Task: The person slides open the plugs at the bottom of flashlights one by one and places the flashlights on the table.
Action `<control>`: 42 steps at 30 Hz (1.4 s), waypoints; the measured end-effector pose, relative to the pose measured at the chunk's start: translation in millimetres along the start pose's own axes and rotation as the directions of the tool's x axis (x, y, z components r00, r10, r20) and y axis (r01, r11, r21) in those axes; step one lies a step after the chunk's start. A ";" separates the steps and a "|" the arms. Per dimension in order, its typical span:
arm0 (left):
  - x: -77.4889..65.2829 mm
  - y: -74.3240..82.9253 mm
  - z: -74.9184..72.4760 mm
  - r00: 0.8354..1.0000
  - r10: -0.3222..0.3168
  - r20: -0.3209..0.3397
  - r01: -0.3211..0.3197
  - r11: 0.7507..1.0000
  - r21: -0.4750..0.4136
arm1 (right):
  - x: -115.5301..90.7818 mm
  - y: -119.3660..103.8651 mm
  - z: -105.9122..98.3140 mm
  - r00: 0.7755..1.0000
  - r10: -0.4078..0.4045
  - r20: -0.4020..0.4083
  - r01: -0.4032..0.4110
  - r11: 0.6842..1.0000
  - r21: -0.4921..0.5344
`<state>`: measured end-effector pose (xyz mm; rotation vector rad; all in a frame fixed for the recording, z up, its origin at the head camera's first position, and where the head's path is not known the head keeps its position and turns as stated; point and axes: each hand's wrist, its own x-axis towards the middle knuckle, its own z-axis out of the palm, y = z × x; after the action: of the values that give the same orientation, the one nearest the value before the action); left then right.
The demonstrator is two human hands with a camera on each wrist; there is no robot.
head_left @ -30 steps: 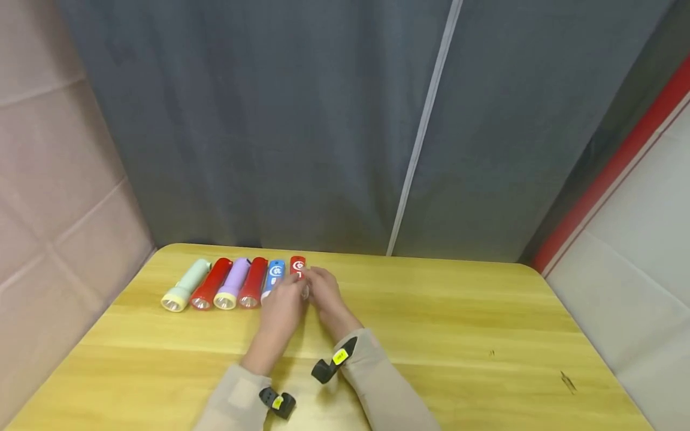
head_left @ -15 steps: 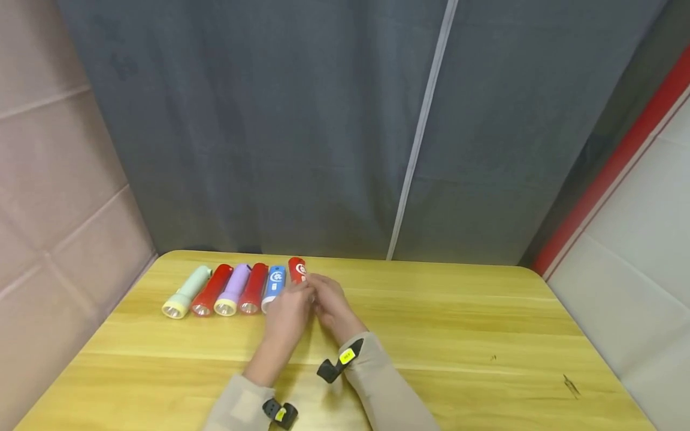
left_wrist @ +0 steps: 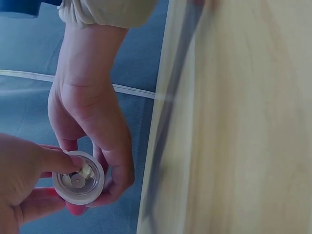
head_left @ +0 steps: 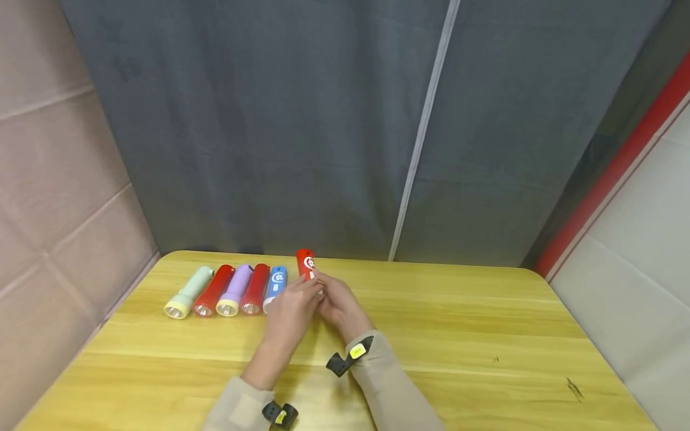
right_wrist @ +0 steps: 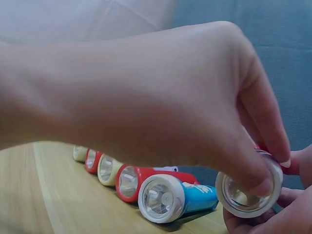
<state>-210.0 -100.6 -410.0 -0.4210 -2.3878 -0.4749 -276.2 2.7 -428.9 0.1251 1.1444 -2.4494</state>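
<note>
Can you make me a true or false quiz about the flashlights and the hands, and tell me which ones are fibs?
1. The left hand and the right hand both hold the white-logo red flashlight. True.
2. The blue flashlight stands upright on the table. False: the blue flashlight lies on its side.
3. The purple flashlight lies between one red flashlight and another red flashlight. True.
4. The mint-green flashlight lies right next to the blue flashlight. False: the mint-green flashlight is at the left end of the row, beside a red one.
5. Five flashlights lie in the row. True.
</note>
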 end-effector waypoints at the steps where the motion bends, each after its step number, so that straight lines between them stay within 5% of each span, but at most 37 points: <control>1: 0.3 0.6 -0.7 1.000 0.006 -0.002 -0.006 1.000 0.000 | 0.3 -1.1 -0.4 1.000 0.007 0.015 -0.007 1.000 0.006; 8: 6.3 6.1 -5.1 1.000 0.000 -0.018 -0.001 0.999 -0.046 | 0.1 -6.7 -3.8 1.000 -0.016 0.000 0.016 1.000 0.016; 13: 11.2 12.0 -7.2 0.990 -0.139 -0.034 0.132 0.978 -0.164 | -6.8 -14.2 -5.5 0.988 -0.106 -0.115 0.102 0.994 -0.041; 17: 15.6 15.9 -7.4 0.949 -0.315 0.030 0.308 0.895 -0.323 | -16.0 -23.8 -10.2 0.981 -0.145 -0.125 0.129 0.983 -0.127; 20: 18.2 17.7 -5.7 0.895 -0.419 0.157 0.442 0.775 -0.452 | -25.9 -31.5 -14.4 0.981 -0.166 -0.102 0.143 0.969 -0.200; 23: 20.0 19.8 -3.6 0.850 -0.451 0.271 0.522 0.653 -0.548 | -37.0 -39.2 -19.7 0.976 -0.196 -0.092 0.166 0.951 -0.259; 25: 20.7 21.9 -2.6 0.834 -0.449 0.321 0.549 0.605 -0.577 | -44.6 -43.7 -23.7 0.973 -0.209 -0.096 0.173 0.942 -0.289; 36: 18.6 39.5 -5.8 0.840 -0.391 0.376 0.542 0.568 -0.620 | -86.8 -58.3 -37.6 0.962 -0.265 -0.066 0.208 0.867 -0.453; 42: 17.5 48.6 -7.9 0.847 -0.338 0.410 0.531 0.521 -0.669 | -103.6 -62.4 -36.4 0.932 -0.358 -0.052 0.287 0.820 -0.495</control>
<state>-198.4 -58.1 -381.9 -0.2080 -2.3840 -1.8230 -212.4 101.0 -381.8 -0.0537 1.9477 -2.3687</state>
